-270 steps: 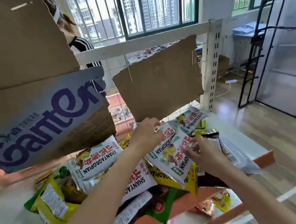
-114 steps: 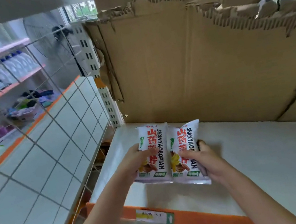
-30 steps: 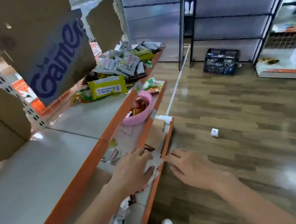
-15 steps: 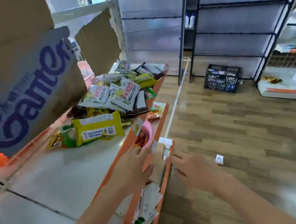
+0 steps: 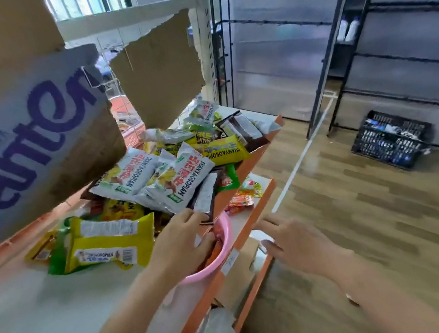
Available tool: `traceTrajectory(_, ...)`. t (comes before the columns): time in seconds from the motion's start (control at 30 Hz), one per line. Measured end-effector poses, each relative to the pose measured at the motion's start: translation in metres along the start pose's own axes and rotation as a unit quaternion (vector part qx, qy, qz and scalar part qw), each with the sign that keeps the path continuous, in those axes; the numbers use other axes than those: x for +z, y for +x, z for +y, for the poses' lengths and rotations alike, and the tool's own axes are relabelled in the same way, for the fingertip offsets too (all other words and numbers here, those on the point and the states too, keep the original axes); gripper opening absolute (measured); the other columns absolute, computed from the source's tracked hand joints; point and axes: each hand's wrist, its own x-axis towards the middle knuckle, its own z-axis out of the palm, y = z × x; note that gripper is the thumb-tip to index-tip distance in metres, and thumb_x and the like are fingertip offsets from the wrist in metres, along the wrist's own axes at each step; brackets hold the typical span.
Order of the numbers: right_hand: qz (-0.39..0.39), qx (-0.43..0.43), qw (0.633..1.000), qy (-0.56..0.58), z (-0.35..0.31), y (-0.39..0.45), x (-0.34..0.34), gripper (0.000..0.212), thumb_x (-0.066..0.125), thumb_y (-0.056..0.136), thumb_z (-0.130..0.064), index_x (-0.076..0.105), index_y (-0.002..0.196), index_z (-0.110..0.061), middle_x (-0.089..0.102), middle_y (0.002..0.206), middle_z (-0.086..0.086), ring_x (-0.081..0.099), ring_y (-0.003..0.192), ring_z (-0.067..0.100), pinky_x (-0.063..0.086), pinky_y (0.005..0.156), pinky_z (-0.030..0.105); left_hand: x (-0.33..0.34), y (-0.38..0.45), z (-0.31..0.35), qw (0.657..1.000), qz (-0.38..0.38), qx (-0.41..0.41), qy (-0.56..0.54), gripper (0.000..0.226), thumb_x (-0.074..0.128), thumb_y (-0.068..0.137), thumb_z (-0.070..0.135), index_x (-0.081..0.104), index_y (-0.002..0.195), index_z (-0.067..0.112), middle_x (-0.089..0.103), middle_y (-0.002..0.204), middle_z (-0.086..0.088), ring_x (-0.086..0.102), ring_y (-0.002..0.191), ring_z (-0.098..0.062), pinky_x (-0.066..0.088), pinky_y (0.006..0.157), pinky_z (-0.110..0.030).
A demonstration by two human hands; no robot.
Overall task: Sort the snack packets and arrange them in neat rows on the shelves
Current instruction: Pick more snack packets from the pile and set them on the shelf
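A heap of snack packets lies on the white shelf (image 5: 36,322) with its orange front edge. Two white packets (image 5: 157,175) sit on top, a yellow packet (image 5: 104,243) lies at the near left, another yellow one (image 5: 224,151) further back. My left hand (image 5: 181,243) reaches toward the heap's near edge, fingers loosely bent, holding nothing, over the pink bowl (image 5: 225,248). My right hand (image 5: 294,237) hovers with relaxed fingers off the shelf's front edge, empty.
Torn cardboard sheets (image 5: 158,70) and a printed carton panel (image 5: 23,138) hang behind the shelf. A lower shelf (image 5: 257,197) carries small orange packets (image 5: 242,200). On the wooden floor at the right stand dark racks (image 5: 363,30) and a black crate (image 5: 390,138).
I have come closer to the heap of packets. Both hands have risen from the lower shelf's edge, and my left hand now reaches near the white packets.
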Motion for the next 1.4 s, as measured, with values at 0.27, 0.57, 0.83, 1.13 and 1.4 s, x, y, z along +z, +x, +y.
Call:
traceTrajectory(0.27, -0.017, -0.092, 0.995, 0.024, 0.06, 0.074, -0.013, 0.035, 0.05, 0.093, -0.02, 0.052, 0.127, -0.015, 0.054, 0.123, -0.001, 0.053, 0.111, 0.017, 0.043, 0.09, 0.024, -0.002, 0.055, 0.01, 0.995, 0.053, -0.085, -0.002, 0.038, 0.057, 0.088, 0.032, 0.055, 0.124, 0.018, 0.053, 0.116, -0.001, 0.052, 0.105, -0.019, 0.043, 0.082, -0.027)
traceTrajectory(0.57, -0.016, -0.143, 0.989, 0.02, 0.068, 0.176, -0.005, 0.035, 0.052, 0.093, -0.021, 0.053, 0.127, -0.013, 0.053, 0.122, 0.004, 0.049, 0.115, 0.022, 0.04, 0.093, 0.03, -0.01, 0.105, -0.041, 0.985, 0.073, -0.146, 0.049, 0.049, 0.061, 0.084, 0.036, 0.05, 0.127, 0.015, 0.046, 0.122, -0.006, 0.042, 0.113, -0.024, 0.039, 0.097, -0.039)
traceTrajectory(0.83, -0.038, -0.044, 0.998, 0.016, 0.109, 0.237, 0.0, 0.045, 0.055, 0.092, -0.032, 0.046, 0.133, -0.015, 0.044, 0.134, 0.004, 0.037, 0.125, 0.025, 0.035, 0.1, 0.038, -0.003, 0.133, -0.052, 0.976, -0.026, -0.199, 0.082, 0.075, 0.052, 0.084, 0.059, 0.026, 0.141, 0.018, 0.037, 0.136, -0.004, 0.031, 0.128, -0.021, 0.03, 0.103, -0.034)
traceTrajectory(1.13, -0.24, -0.043, 0.969, -0.023, 0.131, 0.302, 0.0, 0.081, 0.056, 0.083, -0.058, 0.02, 0.147, -0.023, 0.024, 0.149, 0.0, 0.03, 0.135, 0.022, 0.035, 0.105, 0.041, -0.007, 0.152, -0.048, 0.942, -0.09, -0.315, 0.076, 0.072, 0.059, 0.074, 0.068, 0.04, 0.117, 0.014, 0.05, 0.116, -0.001, 0.048, 0.111, -0.02, 0.041, 0.084, -0.029)
traceTrajectory(1.4, -0.213, -0.104, 0.965, -0.114, 0.121, 0.316, -0.001, 0.073, 0.056, 0.077, -0.068, 0.041, 0.128, -0.018, 0.057, 0.115, 0.004, 0.058, 0.102, 0.025, 0.046, 0.076, 0.035, -0.008, 0.165, -0.033, 0.92, -0.056, -0.378, 0.088, 0.076, 0.065, 0.073, 0.06, 0.035, 0.124, 0.012, 0.042, 0.073, 0.007, 0.059, 0.087, -0.019, 0.041, 0.06, -0.031)
